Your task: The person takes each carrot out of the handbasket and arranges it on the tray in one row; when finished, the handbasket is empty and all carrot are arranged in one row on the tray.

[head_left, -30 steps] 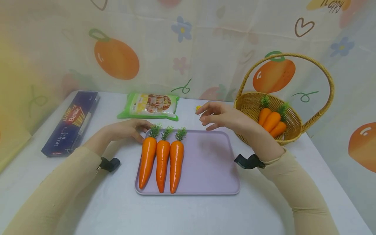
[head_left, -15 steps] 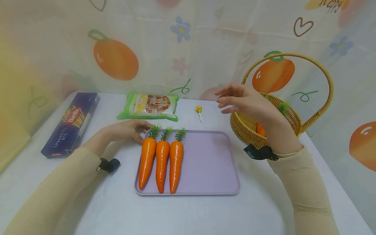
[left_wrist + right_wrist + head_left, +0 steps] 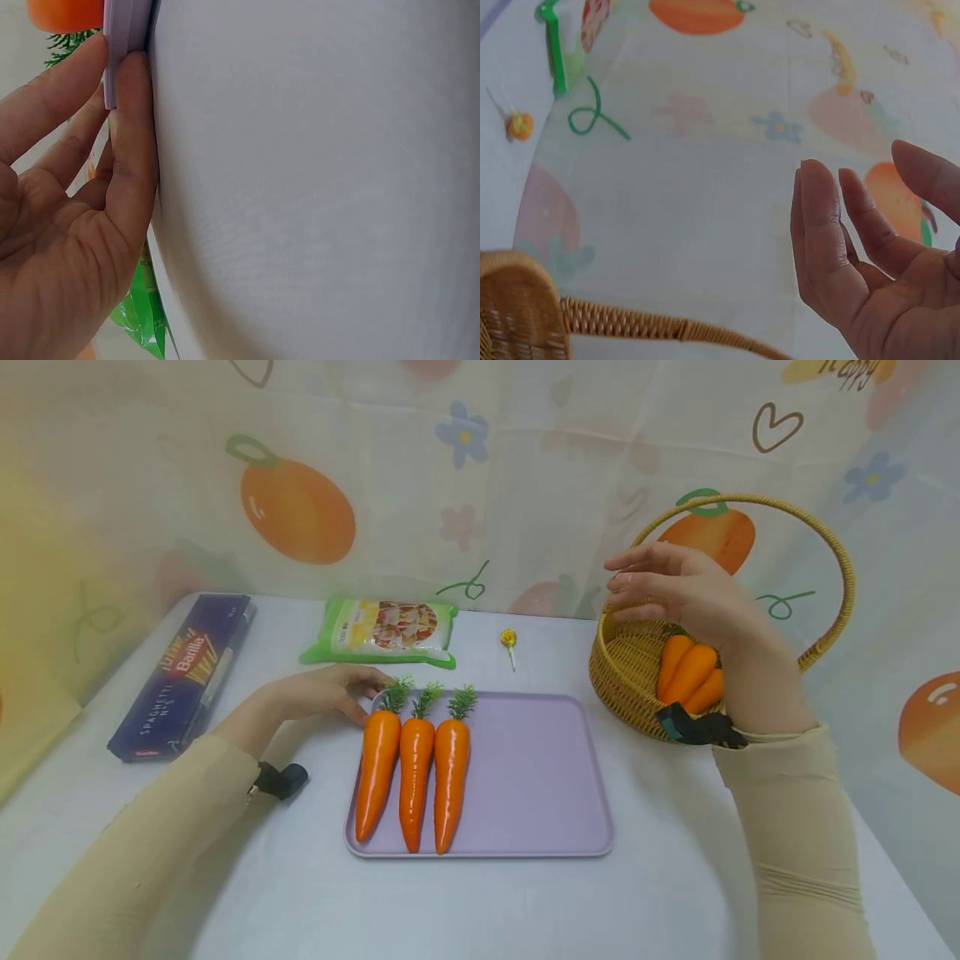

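Observation:
At the far left corner of the lilac tray [image 3: 532,777], my left hand [image 3: 324,692] pinches the rim; in the left wrist view fingers [image 3: 133,97] lie on both sides of the tray edge [image 3: 127,30]. Three orange carrots [image 3: 415,785] with green tops lie side by side on the tray's left half. My right hand [image 3: 686,589] hovers over the wicker basket [image 3: 626,685], fingers loosely bent and holding nothing. More carrots [image 3: 690,672] lie inside the basket, partly hidden by the hand and wrist. The right wrist view shows the same hand [image 3: 877,262] beyond the basket handle [image 3: 630,319].
A yellow lollipop [image 3: 508,639] lies behind the tray. Left of it is a green food packet [image 3: 386,631]. A blue spaghetti box [image 3: 180,681] lies at the far left. The basket's tall handle [image 3: 840,560] arches up at the right. A printed curtain [image 3: 540,485] hangs behind.
My right hand has moved right and up, from behind the tray to above the basket, uncovering the lollipop. My left hand, the tray and its carrots have stayed in place.

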Demonstrator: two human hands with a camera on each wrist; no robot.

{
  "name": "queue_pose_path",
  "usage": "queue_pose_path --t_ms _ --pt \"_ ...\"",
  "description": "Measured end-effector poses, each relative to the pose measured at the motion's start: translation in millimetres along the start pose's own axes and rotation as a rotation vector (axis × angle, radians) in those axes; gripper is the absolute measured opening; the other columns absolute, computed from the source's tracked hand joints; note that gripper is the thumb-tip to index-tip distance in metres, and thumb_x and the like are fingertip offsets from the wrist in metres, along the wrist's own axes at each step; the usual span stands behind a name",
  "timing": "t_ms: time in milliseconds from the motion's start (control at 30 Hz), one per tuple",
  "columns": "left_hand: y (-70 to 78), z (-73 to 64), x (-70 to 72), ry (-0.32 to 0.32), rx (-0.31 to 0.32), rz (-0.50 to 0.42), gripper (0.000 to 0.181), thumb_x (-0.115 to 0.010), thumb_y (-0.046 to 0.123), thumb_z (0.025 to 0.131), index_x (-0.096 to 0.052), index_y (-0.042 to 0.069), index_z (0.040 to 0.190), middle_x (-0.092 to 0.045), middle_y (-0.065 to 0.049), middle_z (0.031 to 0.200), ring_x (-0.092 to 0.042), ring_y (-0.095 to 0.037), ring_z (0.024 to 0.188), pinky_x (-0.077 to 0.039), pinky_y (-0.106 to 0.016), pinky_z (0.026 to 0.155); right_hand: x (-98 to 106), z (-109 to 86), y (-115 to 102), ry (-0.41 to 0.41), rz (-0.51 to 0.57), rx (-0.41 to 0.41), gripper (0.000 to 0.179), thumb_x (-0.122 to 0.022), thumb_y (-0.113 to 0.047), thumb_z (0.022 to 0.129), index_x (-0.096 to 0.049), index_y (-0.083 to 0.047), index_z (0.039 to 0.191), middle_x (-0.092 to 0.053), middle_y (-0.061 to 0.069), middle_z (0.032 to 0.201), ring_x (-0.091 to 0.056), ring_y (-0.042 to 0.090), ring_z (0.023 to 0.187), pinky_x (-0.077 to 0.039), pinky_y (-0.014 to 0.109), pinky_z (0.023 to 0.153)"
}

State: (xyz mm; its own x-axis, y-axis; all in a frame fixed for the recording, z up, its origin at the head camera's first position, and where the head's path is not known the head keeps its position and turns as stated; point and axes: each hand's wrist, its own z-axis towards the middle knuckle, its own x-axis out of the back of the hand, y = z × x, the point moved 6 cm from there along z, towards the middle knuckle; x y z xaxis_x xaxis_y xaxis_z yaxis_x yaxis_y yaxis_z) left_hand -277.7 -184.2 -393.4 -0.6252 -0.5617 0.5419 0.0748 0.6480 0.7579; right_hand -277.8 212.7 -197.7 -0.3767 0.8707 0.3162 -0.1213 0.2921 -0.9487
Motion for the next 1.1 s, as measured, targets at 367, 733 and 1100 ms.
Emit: queue_pose_path --t_ms 367,733,1100 --pt "0.3 0.8 -0.2 -0.001 -0.006 -0.001 0.067 -0.071 0.012 0.081 -0.047 0.006 0.143 -0.052 -0.016 0.139 -0.047 -0.029 0.127 -0.038 -0.046 0.112 53 4.2 20 0.045 0.219 -0.051 0.018 -0.060 -0.012 0.096 -0.066 -0.010 0.113 -0.071 0.000 0.099 -0.070 0.015 0.091 -0.058 0.024 0.080" --pt "3.7 -0.4 -1.4 -0.002 -0.008 -0.001 0.067 -0.072 0.013 0.081 -0.047 0.005 0.143 -0.052 -0.017 0.139 -0.047 -0.029 0.126 -0.040 -0.042 0.110 103 9.5 62 0.092 0.369 -0.228 0.015 -0.057 -0.015 0.098 -0.064 -0.016 0.111 -0.069 0.001 0.102 -0.070 0.015 0.092 -0.059 0.027 0.080" --pt "3.1 -0.5 -2.0 -0.005 -0.009 -0.011 0.067 -0.071 0.011 0.081 -0.046 0.003 0.143 -0.052 -0.018 0.141 -0.048 -0.030 0.129 -0.039 -0.048 0.113 127 9.3 97 0.202 0.471 -0.434 0.009 -0.064 -0.018 0.094 -0.073 -0.016 0.095 -0.070 0.001 0.090 -0.070 0.018 0.086 -0.059 0.028 0.081"
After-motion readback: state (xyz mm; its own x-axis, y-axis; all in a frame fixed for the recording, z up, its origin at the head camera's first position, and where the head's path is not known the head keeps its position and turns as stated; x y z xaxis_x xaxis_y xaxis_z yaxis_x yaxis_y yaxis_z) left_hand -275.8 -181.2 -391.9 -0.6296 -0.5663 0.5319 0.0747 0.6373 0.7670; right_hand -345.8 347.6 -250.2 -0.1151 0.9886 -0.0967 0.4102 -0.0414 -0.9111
